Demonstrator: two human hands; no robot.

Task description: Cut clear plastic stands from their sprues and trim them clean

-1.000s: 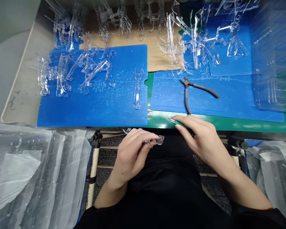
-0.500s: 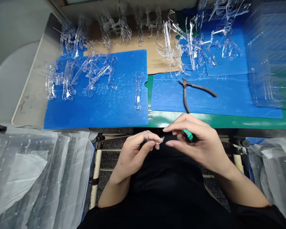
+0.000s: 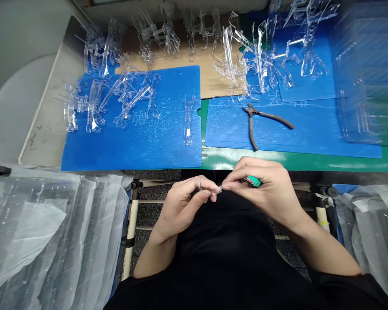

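Left grip: left hand (image 3: 184,202) clamped on clear plastic part (image 3: 219,190), in front of the body, just off the bench (image 3: 217,160) edge; likely steadying it. Right grip: right hand (image 3: 270,186) closed round green tool (image 3: 254,181), thumb and index together at the part's tip; tool probably tucked to spare fingertips. Part mostly hidden; tip points right, long axis seems left-right. Pliers (image 3: 251,112) on blue sheet (image 3: 228,129), handles toward the person, presumably for reach.

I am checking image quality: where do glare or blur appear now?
Head view: white glare on the glossy green tabletop, a glint on the lone slim clear plastic part; same head view: clear rectangular plastic trays at right look hazy, the small held clear plastic piece lacks clear outlines.
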